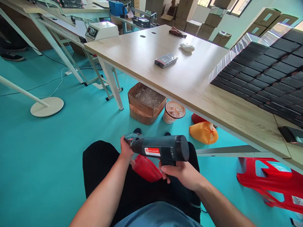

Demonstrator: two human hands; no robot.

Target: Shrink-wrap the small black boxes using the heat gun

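Has right-hand fingers curled round the handle of one heat gun (159, 148), its nozzle aimed toward 9 o'clock; right hand (178, 173) below its body. Pinches one small box (133, 137) in left-hand fingers, left hand (126, 147) just beside the nozzle. At 7 o'clock from the heat gun, one red item (147, 168) over the lap, its kind unclear. On the floor, one cardboard box (146, 108) with clear plastic inside, between 11 and 12; one basket (169, 119) near 1; one orange bag (203, 133) between 2 and 3; one red stool (260, 186) near 4. On the table (142, 56), at 12, one wrapped box (165, 60); beyond, one white bundle (187, 47) and one brown cloth (177, 32). At 2, many black boxes (265, 69) in a block, total too unclear to count
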